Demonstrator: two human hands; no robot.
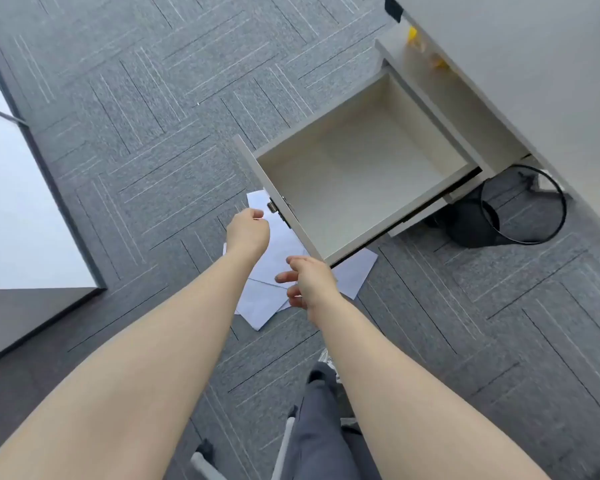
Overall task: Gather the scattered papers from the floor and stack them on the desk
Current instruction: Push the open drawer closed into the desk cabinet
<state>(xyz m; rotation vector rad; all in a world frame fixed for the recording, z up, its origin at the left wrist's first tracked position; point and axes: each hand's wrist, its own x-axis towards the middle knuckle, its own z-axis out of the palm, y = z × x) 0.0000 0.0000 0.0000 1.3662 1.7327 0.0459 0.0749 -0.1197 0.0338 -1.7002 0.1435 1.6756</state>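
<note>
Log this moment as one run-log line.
papers: on floor | drawer: open, empty | left hand: empty | right hand: empty, reaching

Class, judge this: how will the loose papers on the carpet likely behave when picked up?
The papers look thin and flat, so probably floppy and light. They overlap, so one may drag another. One tucks under the open drawer, so it may catch.

Two bare hands were in view, the left hand (248, 230) and the right hand (309, 280). One drawer (354, 174) stood pulled out from the one counter (534, 64). One black wire wastebasket (520, 206) sat on the floor. The white papers (267, 268) overlapped in a single loose pile; at least four sheets showed, though the exact count could not be told.
</note>
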